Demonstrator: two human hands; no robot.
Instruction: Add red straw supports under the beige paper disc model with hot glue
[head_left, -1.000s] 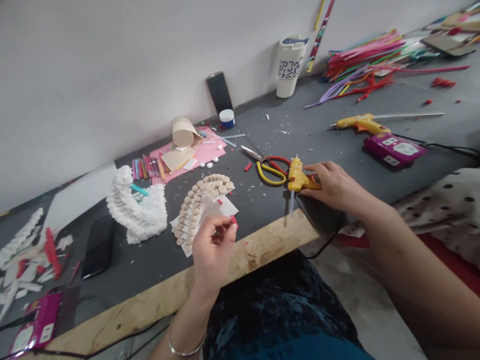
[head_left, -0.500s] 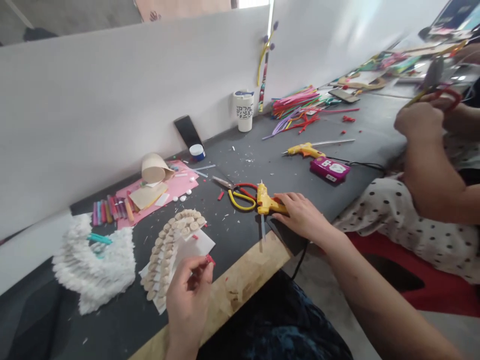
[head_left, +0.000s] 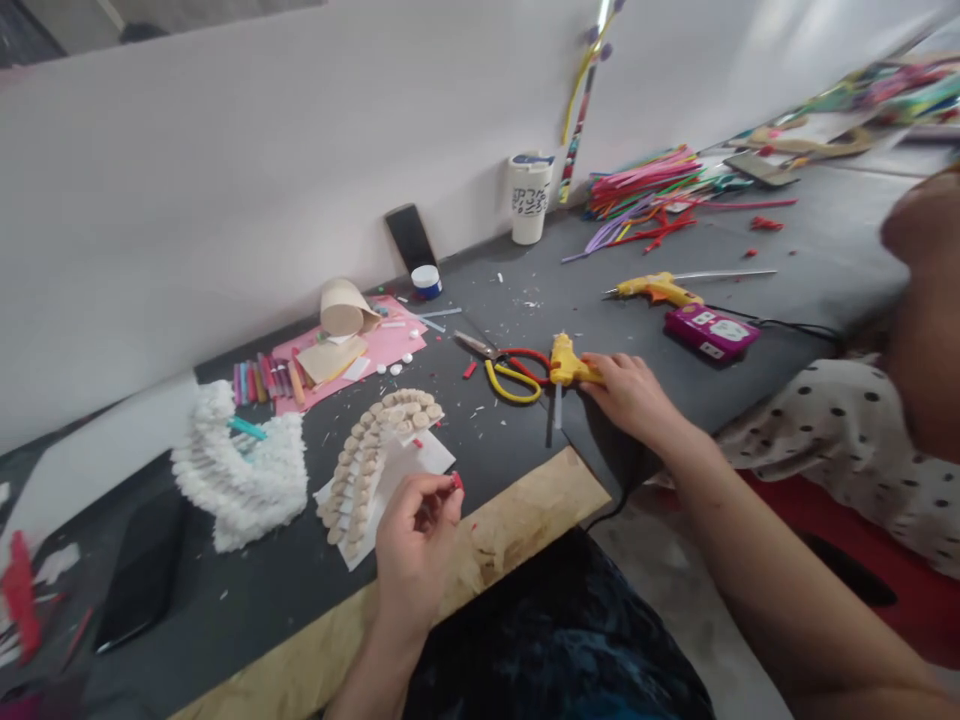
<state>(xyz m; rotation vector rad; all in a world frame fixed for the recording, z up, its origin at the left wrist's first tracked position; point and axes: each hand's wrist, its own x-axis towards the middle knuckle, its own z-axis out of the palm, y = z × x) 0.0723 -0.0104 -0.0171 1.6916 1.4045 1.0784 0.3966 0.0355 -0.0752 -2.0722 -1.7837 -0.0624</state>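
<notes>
My left hand (head_left: 417, 540) is closed, pinching a small red piece (head_left: 457, 482) between thumb and fingertips. It is just in front of a white card (head_left: 401, 480) edged with rows of round beige discs (head_left: 367, 450). Another red bit (head_left: 418, 442) lies on the card. My right hand (head_left: 630, 395) is closed round the handle of a yellow hot glue gun (head_left: 568, 362). The gun rests on the dark table, with a clear glue stick (head_left: 558, 408) projecting from its back. Scissors (head_left: 510, 368) with red and yellow handles lie open beside the gun.
To the left are a fluffy white shape (head_left: 247, 480) and a black phone (head_left: 142, 565). Glitter tubes (head_left: 262, 380) lie on pink paper (head_left: 390, 350). Toward the right are a cup (head_left: 531, 200), pipe cleaners (head_left: 645, 185), a second glue gun (head_left: 660, 288), a purple power block (head_left: 709, 332) and a co-worker's arm (head_left: 926, 330).
The view has turned left, bringing the whole black phone and red scraps into sight. The co-worker's scissors have left the picture. Both my hands keep their holds.
</notes>
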